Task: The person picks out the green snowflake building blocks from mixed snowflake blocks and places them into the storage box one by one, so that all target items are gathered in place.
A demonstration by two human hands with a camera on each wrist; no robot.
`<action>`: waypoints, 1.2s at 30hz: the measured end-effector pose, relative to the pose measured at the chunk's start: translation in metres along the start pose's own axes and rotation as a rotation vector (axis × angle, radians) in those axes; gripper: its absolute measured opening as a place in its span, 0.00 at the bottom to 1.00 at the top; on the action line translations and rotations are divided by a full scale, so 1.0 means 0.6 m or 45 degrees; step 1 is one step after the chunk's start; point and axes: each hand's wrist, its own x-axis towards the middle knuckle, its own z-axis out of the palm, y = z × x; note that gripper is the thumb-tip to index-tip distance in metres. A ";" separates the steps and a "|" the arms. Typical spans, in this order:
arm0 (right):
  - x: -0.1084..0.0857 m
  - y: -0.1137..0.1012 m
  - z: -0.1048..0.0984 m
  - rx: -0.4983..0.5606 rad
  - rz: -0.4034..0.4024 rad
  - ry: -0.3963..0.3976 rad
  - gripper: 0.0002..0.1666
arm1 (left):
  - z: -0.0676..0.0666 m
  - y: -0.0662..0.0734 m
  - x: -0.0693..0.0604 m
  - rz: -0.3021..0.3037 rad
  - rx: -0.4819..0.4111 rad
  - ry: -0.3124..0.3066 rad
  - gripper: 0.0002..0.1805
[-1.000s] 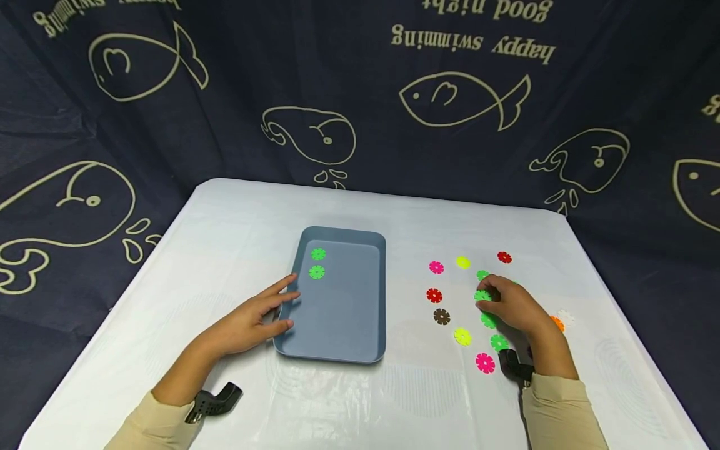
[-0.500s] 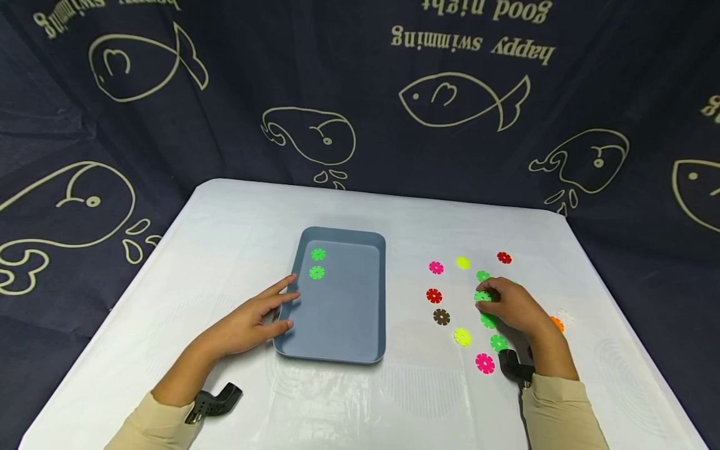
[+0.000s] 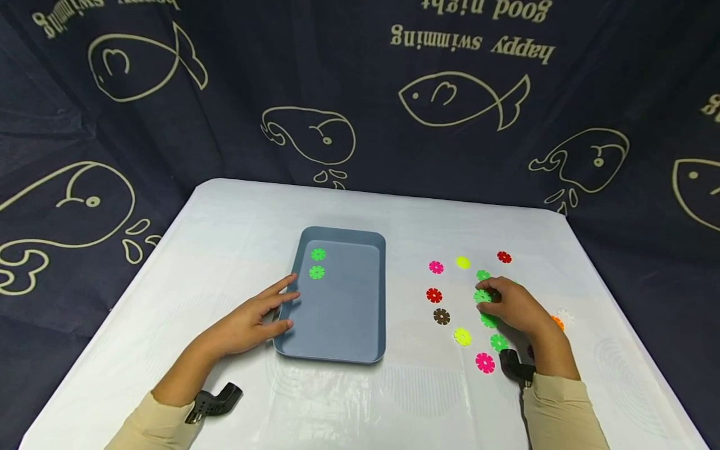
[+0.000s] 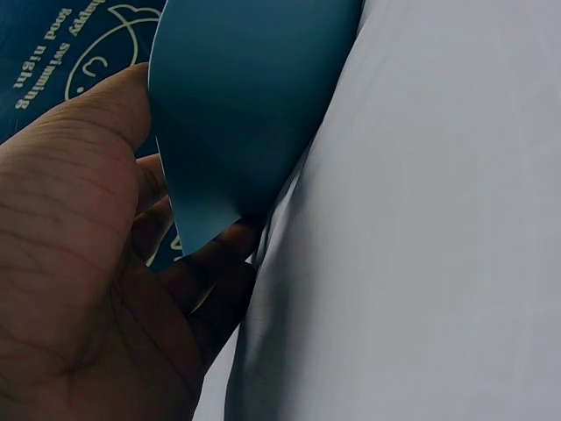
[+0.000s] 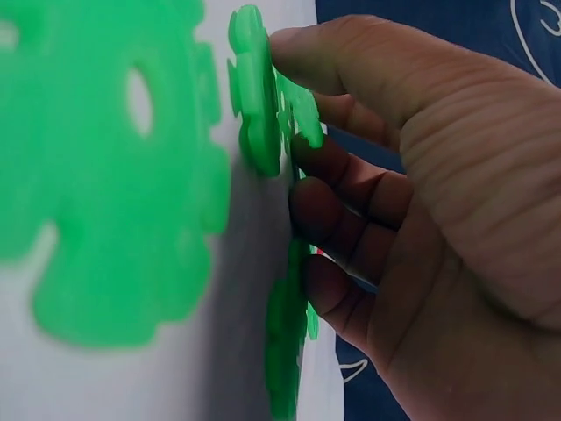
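Observation:
In the head view my left hand (image 3: 244, 325) rests at the left side of a grey-blue tray (image 3: 349, 356), its fingers spread and mostly straight over the rim. The left wrist view has the thumb (image 4: 114, 110) against the tray's edge (image 4: 237, 114). Two green snowflake discs (image 3: 317, 254) lie inside the tray, toward the upper left. To the right, my right hand (image 3: 514, 306) pinches a green snowflake disc (image 3: 482, 297) between thumb and fingers, low over the table. The right wrist view finds the thumb against that disc (image 5: 254, 92), with a larger-looking green disc (image 5: 114, 175) close to the camera.
Around the right hand lie several loose discs, among them red (image 3: 434, 295), brown (image 3: 441, 317), yellow (image 3: 462, 337), pink (image 3: 485, 363) and green (image 3: 499, 342). Orange (image 3: 557, 323) and white (image 3: 565, 318) ones are beside the right forearm. A dark printed cloth (image 3: 360, 94) hangs behind the white table (image 3: 236, 212).

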 end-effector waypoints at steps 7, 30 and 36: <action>-0.007 -0.003 -0.005 0.029 -0.036 -0.030 0.20 | -0.002 0.002 0.002 -0.002 -0.003 -0.006 0.33; -0.004 -0.007 -0.003 -0.015 0.008 -0.035 0.15 | 0.001 -0.003 0.002 0.009 0.015 0.006 0.33; -0.003 -0.006 -0.001 -0.028 0.000 -0.028 0.15 | 0.002 -0.005 0.001 0.022 0.021 0.016 0.33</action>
